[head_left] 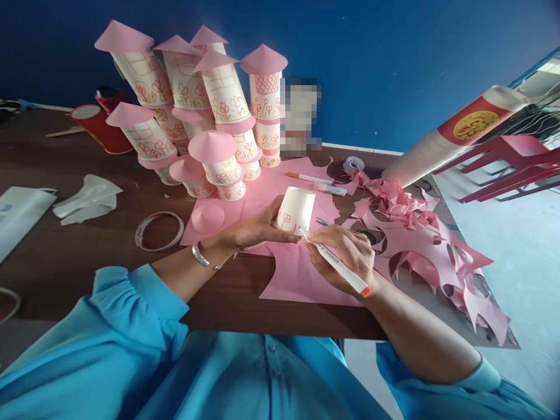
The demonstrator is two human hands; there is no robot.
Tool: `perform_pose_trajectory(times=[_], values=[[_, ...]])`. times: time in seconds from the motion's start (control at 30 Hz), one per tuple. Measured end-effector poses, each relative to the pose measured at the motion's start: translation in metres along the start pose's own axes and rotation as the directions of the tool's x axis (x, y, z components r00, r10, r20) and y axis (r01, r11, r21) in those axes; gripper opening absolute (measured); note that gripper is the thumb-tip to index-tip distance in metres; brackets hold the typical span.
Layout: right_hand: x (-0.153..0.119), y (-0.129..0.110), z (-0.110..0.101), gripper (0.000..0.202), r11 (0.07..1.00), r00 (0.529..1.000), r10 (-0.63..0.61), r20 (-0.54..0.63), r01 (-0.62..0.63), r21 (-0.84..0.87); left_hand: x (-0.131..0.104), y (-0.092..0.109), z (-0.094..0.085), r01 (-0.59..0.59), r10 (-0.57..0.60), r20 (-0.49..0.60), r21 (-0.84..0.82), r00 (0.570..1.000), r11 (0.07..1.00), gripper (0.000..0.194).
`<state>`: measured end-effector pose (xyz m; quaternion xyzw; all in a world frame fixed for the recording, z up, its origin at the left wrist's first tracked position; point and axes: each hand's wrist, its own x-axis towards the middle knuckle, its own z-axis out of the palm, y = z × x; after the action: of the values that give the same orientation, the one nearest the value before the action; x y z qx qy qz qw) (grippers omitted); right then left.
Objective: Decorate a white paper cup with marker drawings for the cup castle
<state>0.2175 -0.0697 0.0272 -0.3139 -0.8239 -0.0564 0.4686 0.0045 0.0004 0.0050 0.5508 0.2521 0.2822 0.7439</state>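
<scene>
A white paper cup point(297, 205) with red flower drawings near its lower edge is held by my left hand point(261, 224), thumb below it and fingers behind its left side. My right hand point(345, 252) is closed around a white marker point(343, 270) with an orange-red end. The marker's tip touches or nearly touches the cup's lower edge. Both hands are over pink paper point(301, 274) on the brown table point(219, 297). Behind the cup lie an orange-capped marker point(304, 177) and another pale marker point(329, 189).
Decorated cup towers point(265, 99) with pink cone roofs stand at the back left. A tape roll point(159, 231) lies on the left. Pink scraps point(429, 251) cover the right side. A long cup stack point(441, 140) leans behind them, near a red stool point(511, 157).
</scene>
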Motion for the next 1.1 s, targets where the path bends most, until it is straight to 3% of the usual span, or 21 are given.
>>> perform_pose_trajectory(times=[1.1], values=[[-0.0008, 0.0016, 0.0019, 0.015, 1.0, 1.0, 0.014, 0.026, -0.014, 0.01, -0.0001, -0.0054, -0.0035, 0.017, -0.017, -0.006, 0.021, 1.0, 1.0, 0.08]])
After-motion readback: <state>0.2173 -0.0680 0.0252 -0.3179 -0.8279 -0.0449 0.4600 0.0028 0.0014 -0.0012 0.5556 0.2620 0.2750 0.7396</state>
